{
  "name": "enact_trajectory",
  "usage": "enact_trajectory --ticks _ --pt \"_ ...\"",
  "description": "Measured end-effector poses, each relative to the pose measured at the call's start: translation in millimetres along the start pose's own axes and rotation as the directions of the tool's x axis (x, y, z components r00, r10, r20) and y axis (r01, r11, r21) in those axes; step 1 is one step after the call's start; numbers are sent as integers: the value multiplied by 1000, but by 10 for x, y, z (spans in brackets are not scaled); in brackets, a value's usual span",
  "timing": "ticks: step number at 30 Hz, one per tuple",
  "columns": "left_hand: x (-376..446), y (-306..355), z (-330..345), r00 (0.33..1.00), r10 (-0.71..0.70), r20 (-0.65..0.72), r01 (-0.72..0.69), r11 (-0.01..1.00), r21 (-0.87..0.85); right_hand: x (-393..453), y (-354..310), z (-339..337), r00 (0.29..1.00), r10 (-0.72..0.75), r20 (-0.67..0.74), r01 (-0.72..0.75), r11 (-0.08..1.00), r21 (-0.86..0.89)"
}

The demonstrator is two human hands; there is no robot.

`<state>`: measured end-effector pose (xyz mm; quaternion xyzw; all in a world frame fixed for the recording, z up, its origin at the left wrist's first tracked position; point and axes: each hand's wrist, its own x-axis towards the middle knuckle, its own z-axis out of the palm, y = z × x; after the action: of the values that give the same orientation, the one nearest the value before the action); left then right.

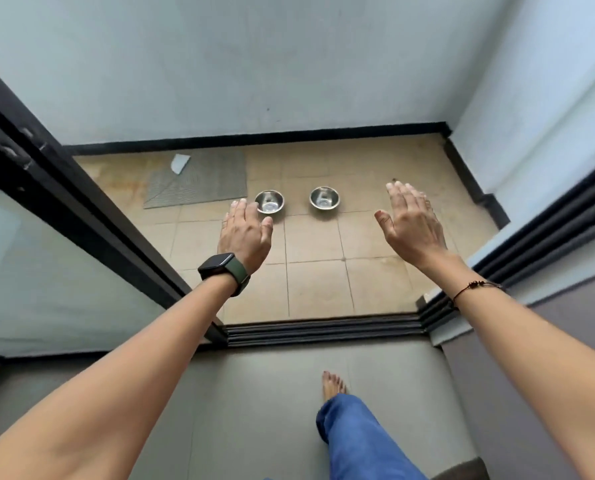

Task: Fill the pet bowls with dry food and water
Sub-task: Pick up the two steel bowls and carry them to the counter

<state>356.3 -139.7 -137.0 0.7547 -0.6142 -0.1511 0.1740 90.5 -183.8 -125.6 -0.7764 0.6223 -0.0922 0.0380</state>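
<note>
1. A glass sliding door (pixel 64 209) stands open at left, its dark frame running from near to far.
2. A grey ribbed mat (pixel 202 181) lies on the far left of the tiled balcony floor (pixel 317 278).
3. The left hand (pixel 246 230), smartwatch (pixel 220 268) on its wrist, hangs flat and bare, fingers (pixel 240 207) together, holding nothing.
4. Two steel pet bowls, left bowl (pixel 269 201) and right bowl (pixel 324 198), sit side by side on the tiles beyond the hands; both look empty.
5. The right hand (pixel 413 223) likewise hovers, fingers together, clasping nothing.
6. Judged from this, filling has not begun: neither food nor water container is in sight.
</note>
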Motion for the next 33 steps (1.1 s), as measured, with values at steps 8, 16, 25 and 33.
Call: enact_trajectory --ticks 8,16,25,33 --pt "961 106 326 987 -160 16 160 986 -52 1267 145 517 992 -54 111 42 993 107" --pt "2191 56 652 972 -207 111 218 970 -104 2461 259 1067 980 -45 194 9 983 184" --pt "4163 -270 1419 913 -259 315 317 936 -152 3983 392 1946 933 134 333 -214 952 217" --pt "5429 -609 2252 776 -367 514 514 839 -178 5174 569 3115 838 257 482 -398 892 215"
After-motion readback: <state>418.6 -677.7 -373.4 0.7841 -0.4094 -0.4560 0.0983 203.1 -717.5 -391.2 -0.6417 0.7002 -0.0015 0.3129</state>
